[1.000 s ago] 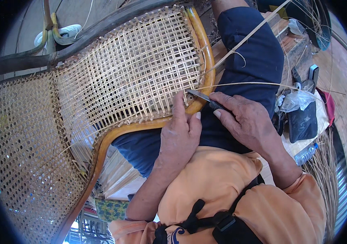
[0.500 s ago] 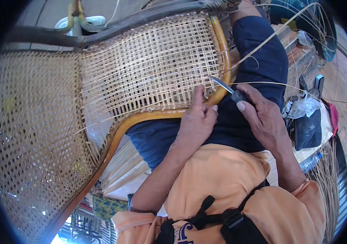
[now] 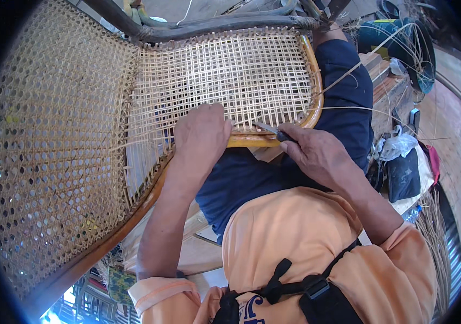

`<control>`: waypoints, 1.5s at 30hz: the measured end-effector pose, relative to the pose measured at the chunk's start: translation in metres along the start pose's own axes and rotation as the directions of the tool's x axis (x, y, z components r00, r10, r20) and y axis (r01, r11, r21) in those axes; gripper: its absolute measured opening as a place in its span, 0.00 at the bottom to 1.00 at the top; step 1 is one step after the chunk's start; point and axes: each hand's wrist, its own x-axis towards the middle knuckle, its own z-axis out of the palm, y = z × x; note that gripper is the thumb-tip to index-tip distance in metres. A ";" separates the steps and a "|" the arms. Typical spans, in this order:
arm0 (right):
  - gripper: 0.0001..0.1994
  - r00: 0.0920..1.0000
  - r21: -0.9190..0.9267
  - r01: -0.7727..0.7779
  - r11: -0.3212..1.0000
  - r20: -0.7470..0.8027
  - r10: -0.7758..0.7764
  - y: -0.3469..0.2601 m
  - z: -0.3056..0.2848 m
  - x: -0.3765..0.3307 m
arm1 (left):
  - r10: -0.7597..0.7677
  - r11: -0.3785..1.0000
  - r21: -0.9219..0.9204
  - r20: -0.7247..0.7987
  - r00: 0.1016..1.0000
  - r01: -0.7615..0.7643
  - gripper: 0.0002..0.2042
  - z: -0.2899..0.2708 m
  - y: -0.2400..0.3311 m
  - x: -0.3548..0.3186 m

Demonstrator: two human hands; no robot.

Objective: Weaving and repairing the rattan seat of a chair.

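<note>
A chair of woven cane [image 3: 241, 75] on a curved, glossy brown rattan frame [image 3: 319, 100] lies across my lap. My right hand [image 3: 319, 154] is closed round the dark handle of a small knife [image 3: 266, 128]. Its blade points left and lies at the weave's near edge, just above the frame. To the left of the blade, my left hand [image 3: 202, 129] rests back-up over the same near edge, fingers bent down into the cane. Its fingertips are hidden, and whatever they hold cannot be made out. A loose cane strand [image 3: 349, 108] runs off to the right from the frame.
The finer woven panel [image 3: 63, 124] fills the left side. A dark pole [image 3: 219, 22] crosses behind the weave. To the right are a teal bucket [image 3: 425, 54] with cane strands, a clear plastic bag [image 3: 395, 144], a black pouch [image 3: 404, 175] and a bundle of thin canes [image 3: 435, 227].
My left hand has moved left and up onto the weave, its pointing finger now bent down. The knife has come down and left to the near edge. The chair has shifted right in view.
</note>
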 end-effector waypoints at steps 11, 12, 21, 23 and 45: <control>0.15 0.997 0.115 -0.076 0.990 0.004 0.076 -0.001 0.000 0.004 | -0.047 0.976 -0.166 0.472 0.880 0.141 0.18 0.004 -0.007 0.033; 0.15 0.997 0.121 -0.071 0.990 -0.012 0.073 0.000 0.001 0.004 | -0.040 0.982 -0.148 0.459 0.887 0.121 0.18 0.006 -0.006 0.033; 0.17 0.992 0.167 -0.124 0.978 -0.002 0.126 -0.003 0.003 0.007 | -0.054 0.982 -0.149 0.374 0.926 0.118 0.17 0.019 -0.011 0.033; 0.16 0.996 0.145 -0.079 0.986 -0.025 0.084 -0.002 0.001 0.005 | -0.040 0.980 -0.169 0.368 0.929 0.109 0.17 0.020 -0.013 0.035; 0.15 0.979 0.318 -0.154 0.936 -0.080 0.188 0.000 0.020 0.008 | -0.169 0.961 -0.136 0.397 0.902 0.240 0.15 0.021 -0.006 0.039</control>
